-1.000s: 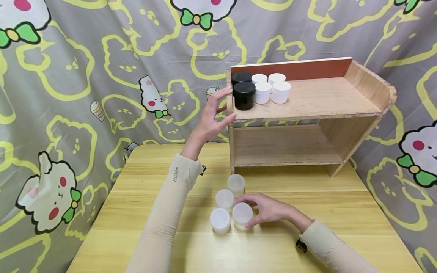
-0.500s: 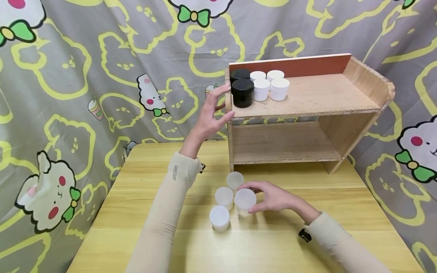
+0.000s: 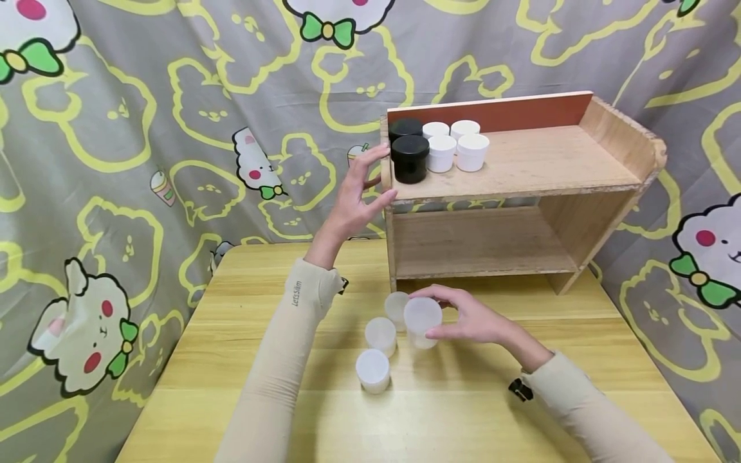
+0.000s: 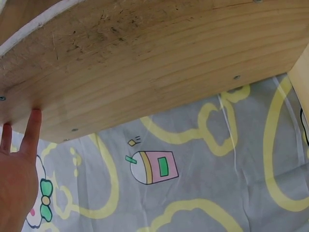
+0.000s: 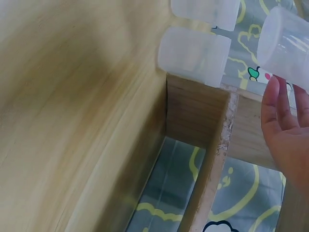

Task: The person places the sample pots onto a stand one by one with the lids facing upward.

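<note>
In the head view my right hand [image 3: 471, 316] pinches a translucent lidded jar [image 3: 423, 316], held above the table in front of the shelf. The right wrist view shows that jar [image 5: 285, 46] against the fingertips of the hand [image 5: 289, 130]. Three similar jars stand to its left: one at the back [image 3: 397, 307], one in the middle [image 3: 381, 337] and one nearest the front [image 3: 373, 370]. My left hand [image 3: 357, 196] rests with spread fingers on the left side of the wooden shelf [image 3: 521, 186]; in the left wrist view its fingertips touch the side panel [image 4: 145, 72].
On the shelf's top board, at the left end, stand two black jars [image 3: 410, 159] and several white jars [image 3: 471, 153]. The lower board [image 3: 480, 241] lies beneath. A patterned curtain [image 3: 202, 148] hangs behind the wooden table [image 3: 231, 321].
My right hand has lifted the translucent jar off the table beside the front jar and carried it back toward the shelf. My left hand stays against the shelf's side.
</note>
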Available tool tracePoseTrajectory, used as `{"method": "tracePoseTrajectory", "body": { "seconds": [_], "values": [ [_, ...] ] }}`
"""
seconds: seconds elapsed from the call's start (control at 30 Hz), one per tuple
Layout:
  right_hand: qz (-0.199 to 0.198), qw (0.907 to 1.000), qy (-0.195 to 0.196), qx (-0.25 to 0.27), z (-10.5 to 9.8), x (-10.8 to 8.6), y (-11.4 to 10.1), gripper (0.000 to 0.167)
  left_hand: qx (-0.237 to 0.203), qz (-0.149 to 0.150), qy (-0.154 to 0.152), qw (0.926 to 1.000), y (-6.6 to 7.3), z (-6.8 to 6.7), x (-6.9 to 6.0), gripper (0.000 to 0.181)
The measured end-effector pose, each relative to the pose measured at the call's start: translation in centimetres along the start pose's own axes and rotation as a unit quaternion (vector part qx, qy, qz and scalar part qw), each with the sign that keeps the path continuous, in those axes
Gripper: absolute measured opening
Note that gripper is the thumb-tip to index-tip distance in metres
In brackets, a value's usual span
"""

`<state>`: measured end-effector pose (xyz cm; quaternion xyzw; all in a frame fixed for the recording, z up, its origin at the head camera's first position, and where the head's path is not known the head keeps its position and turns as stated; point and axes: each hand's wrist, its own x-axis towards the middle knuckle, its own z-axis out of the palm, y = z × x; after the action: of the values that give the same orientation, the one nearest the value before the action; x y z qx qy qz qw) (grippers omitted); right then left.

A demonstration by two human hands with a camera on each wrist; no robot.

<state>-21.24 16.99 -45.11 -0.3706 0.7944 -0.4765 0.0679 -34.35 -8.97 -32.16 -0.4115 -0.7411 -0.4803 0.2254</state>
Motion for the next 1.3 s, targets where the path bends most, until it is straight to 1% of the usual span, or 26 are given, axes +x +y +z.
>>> {"method": "tracePoseTrajectory", "body": {
  "seconds": [0.07, 0.17, 0.33, 0.4, 0.5, 0.6, 0.73, 0.83, 1.0, 1.1, 1.2, 1.3],
  "values": [
    [-0.009, 0.9999, 0.010, -0.003, -0.2, 0.1, -0.1, 0.061, 0.006, 0.000, -0.001, 1.0000, -1.0, 0.1, 0.0, 0.066],
    [-0.016, 0.9993, 0.032, -0.012, -0.9, 0.2, -0.6, 0.061, -0.003, -0.010, -0.001, 1.0000, -0.6, 0.1, 0.0, 0.066],
    [-0.022, 0.9971, 0.071, -0.018, -2.1, 0.3, -1.8, 0.060, -0.020, -0.014, 0.000, 0.9997, 1.5, -0.1, 0.0, 0.064],
    [-0.023, 0.9961, 0.084, -0.012, -2.6, 0.3, -2.2, 0.060, -0.021, -0.013, -0.001, 0.9997, 2.3, -0.2, 0.0, 0.063],
    [-0.025, 0.9942, 0.105, 0.000, -3.4, 0.4, -2.8, 0.060, -0.020, -0.011, -0.003, 0.9997, 2.9, -0.3, -0.1, 0.062],
    [-0.033, 0.9918, 0.122, 0.018, -4.1, 0.5, -3.4, 0.059, -0.018, -0.010, -0.001, 0.9998, 3.0, -0.3, -0.1, 0.061],
    [-0.059, 0.9872, 0.145, 0.031, -5.0, 0.7, -4.0, 0.057, -0.021, -0.003, 0.002, 0.9998, 2.8, -0.2, -0.1, 0.061],
    [-0.076, 0.9835, 0.161, 0.032, -5.6, 0.8, -4.4, 0.057, -0.024, -0.001, 0.006, 0.9997, 2.8, -0.2, -0.1, 0.062],
    [-0.080, 0.9789, 0.184, 0.037, -6.8, 1.0, -5.3, 0.058, -0.018, -0.006, 0.007, 0.9998, 2.8, -0.1, -0.2, 0.062],
    [-0.093, 0.9720, 0.207, 0.060, -7.6, 1.1, -6.0, 0.059, -0.017, -0.007, 0.004, 0.9998, 2.7, -0.1, -0.2, 0.062],
    [-0.119, 0.9604, 0.240, 0.075, -8.6, 1.2, -6.7, 0.058, -0.022, -0.002, 0.005, 0.9997, 2.7, -0.1, -0.1, 0.062],
    [-0.137, 0.9480, 0.277, 0.077, -9.7, 1.5, -7.6, 0.057, -0.024, 0.004, 0.007, 0.9997, 2.7, -0.2, 0.0, 0.062]
  ]
}}
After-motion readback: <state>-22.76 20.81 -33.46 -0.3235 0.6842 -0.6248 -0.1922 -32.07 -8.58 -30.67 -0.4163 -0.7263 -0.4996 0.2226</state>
